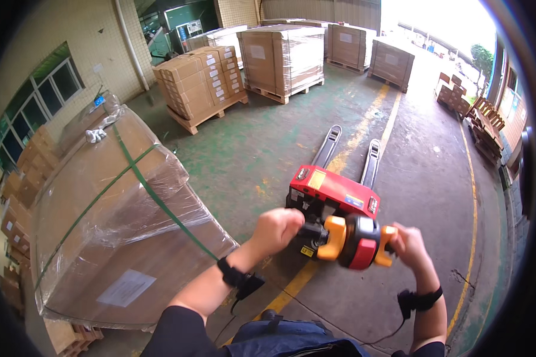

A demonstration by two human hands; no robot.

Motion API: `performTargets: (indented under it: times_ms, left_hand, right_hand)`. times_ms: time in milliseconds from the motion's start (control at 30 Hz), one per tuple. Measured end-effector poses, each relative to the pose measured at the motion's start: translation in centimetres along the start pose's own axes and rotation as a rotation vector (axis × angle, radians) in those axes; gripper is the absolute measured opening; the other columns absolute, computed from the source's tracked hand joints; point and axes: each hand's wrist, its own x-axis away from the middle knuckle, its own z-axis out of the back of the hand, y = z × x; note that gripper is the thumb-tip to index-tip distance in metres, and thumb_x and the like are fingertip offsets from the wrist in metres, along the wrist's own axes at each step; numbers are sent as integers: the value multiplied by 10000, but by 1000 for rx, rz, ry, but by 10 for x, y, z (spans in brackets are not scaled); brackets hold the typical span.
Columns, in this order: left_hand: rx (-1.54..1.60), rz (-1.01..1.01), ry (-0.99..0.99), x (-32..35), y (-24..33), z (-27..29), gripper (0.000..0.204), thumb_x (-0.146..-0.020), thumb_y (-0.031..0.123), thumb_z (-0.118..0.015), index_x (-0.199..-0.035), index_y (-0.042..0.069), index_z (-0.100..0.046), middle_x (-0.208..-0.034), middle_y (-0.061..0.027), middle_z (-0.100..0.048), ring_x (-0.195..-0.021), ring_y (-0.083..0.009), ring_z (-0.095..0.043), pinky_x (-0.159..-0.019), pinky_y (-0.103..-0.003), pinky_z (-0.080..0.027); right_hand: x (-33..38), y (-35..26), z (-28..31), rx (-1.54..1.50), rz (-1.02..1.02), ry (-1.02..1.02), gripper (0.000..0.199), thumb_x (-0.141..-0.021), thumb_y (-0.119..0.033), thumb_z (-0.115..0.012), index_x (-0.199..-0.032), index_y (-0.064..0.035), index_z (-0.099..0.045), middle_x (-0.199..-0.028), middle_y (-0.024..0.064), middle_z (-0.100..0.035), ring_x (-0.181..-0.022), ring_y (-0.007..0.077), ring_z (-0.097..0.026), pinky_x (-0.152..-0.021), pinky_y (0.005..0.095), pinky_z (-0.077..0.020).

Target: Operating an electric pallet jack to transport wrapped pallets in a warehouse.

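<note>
My left hand [278, 229] and right hand [408, 244] are both closed on the tiller handle [352, 240] of the red pallet truck [333, 190]; a wrapped pallet [113, 226] stands on the left.

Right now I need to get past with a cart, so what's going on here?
A person grips the control handle of a red electric pallet truck with both hands: left hand and right hand on its two sides. The forks point away, empty, on the green floor. A shrink-wrapped pallet load stands at the person's left.
</note>
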Motion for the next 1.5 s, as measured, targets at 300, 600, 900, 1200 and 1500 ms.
performTargets:
  times_ms: [300, 600, 900, 1200, 1500]
  left_hand:
    - [-17, 315, 210, -98, -40, -34, 356, -955, 285, -365, -815, 65, -608, -599, -99, -585, -574, -223, -611, -542, -349, -451]
    - [85, 119, 140, -74, -28, 6, 294, -942, 262, -401, -840, 89, -616, -624, -125, -566, -601, -296, -608, -551, -364, -449]
    - [349, 60, -19, -154, -107, -8, 311, -922, 266, -399, -863, 61, -626, -651, -152, -582, -638, -313, -612, -589, -371, -456]
    - [355, -10, -40, -172, -127, -20, 353, -921, 326, -383, -833, 85, -626, -697, -176, -609, -705, -380, -604, -640, -461, -465]
    - [430, -50, -60, -168, -125, -25, 331, -920, 326, -377, -831, 97, -600, -700, -189, -595, -714, -397, -592, -629, -488, -453]
  right_hand:
    - [-99, 30, 34, 128, -301, 158, 543, -931, -490, -324, -938, -64, -660, -652, 131, -625, -564, 247, -624, -600, 353, -487]
    - [-58, -18, 13, 74, -332, 344, 557, -925, -547, -319, -1036, -110, -645, -751, 96, -641, -699, 241, -628, -667, 340, -463]
    - [-63, -60, -20, -217, -564, 484, 494, -938, -482, -410, -1202, -99, -578, -768, 33, -594, -488, 58, -470, -394, 203, -356]
    - [-78, -70, -34, -244, -677, 587, 341, -957, -227, -437, -1259, -125, -558, -621, -6, -559, -411, 41, -442, -345, 190, -344]
    - [-73, -79, -32, -289, -709, 560, 350, -928, -272, -487, -1133, -25, -626, -639, 12, -594, -437, 44, -480, -354, 188, -329]
